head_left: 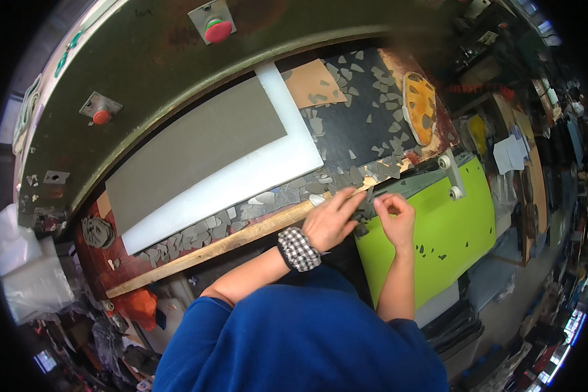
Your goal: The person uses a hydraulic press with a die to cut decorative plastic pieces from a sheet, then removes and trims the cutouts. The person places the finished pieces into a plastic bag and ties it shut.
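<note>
2 bare hands meet at the bench's pale wooden edge strip [268, 226] in my remote view: my left hand [332, 221] against it, my right hand [397, 219] just beside. Between them shows a thin dark-grey flat piece [370, 195]; I cannot tell whether either hand grips it. I judge this as small-piece handling; the next move calls for a secure pinch.

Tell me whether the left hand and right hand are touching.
Apart: the head view shows a visible gap between the left hand and the right hand, with background showing through it.
</note>
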{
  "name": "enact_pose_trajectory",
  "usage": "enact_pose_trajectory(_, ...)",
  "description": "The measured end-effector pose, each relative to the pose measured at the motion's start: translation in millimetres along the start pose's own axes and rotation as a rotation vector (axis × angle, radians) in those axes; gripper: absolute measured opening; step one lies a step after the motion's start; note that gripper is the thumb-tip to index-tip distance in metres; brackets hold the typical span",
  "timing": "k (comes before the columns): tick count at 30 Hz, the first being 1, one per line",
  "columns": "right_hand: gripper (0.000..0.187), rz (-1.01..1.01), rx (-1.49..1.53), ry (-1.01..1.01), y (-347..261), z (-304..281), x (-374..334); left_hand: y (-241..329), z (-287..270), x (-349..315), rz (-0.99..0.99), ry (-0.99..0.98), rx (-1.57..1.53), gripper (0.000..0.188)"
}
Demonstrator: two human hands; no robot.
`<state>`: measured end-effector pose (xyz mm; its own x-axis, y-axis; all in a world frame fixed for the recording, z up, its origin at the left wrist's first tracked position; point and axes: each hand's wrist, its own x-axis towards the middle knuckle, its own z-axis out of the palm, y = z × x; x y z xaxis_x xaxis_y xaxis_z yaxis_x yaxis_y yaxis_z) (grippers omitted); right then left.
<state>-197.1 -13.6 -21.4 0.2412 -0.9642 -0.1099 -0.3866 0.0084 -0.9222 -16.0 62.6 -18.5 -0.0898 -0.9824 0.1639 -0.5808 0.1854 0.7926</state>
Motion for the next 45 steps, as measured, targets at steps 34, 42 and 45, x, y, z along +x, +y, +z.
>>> enact_pose_trajectory(34,0.007,-0.127,0.100,0.246,52.9,8.0,-1.4,-29.7,-14.4,-53.7,0.074,0.325,0.381,0.045)
enact_pose_trajectory(42,0.064,-0.536,-0.796,0.569,38.8,-55.4,126.4,-38.2,-22.5,-84.4,-0.178,0.373,0.473,0.043)
enact_pose_trajectory(45,0.082,-0.477,-0.853,0.491,45.0,-69.0,172.6,-38.7,-24.8,-83.0,-0.135,0.386,0.432,0.048)
